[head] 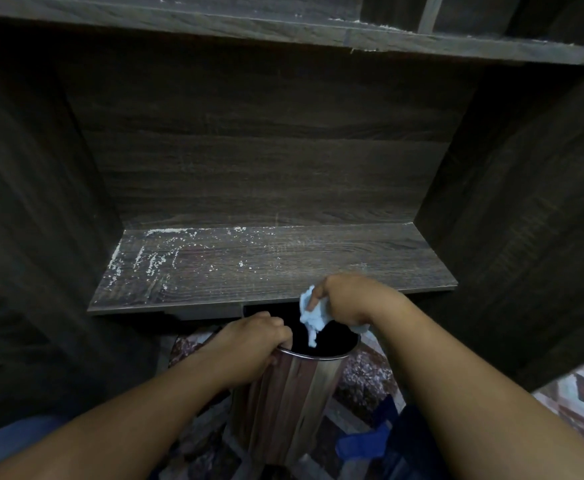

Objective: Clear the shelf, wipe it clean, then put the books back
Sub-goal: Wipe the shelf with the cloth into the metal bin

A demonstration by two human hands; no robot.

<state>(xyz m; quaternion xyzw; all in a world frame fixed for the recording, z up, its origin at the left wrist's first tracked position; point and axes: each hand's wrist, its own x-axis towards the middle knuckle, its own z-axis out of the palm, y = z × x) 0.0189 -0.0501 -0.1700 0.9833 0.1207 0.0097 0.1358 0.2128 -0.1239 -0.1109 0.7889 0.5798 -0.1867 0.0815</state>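
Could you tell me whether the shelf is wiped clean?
Not clean: the shelf is cleared, but white dust streaks its left half.

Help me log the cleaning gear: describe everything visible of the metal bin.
The metal bin is a tall, shiny cylinder with streaky reflections on its wall and an open mouth, dark inside. It sits just below the shelf's front edge, over patterned floor. The left hand grips its rim, fingers curled inside. The pale blue cloth, held by the right hand, hangs over the mouth.
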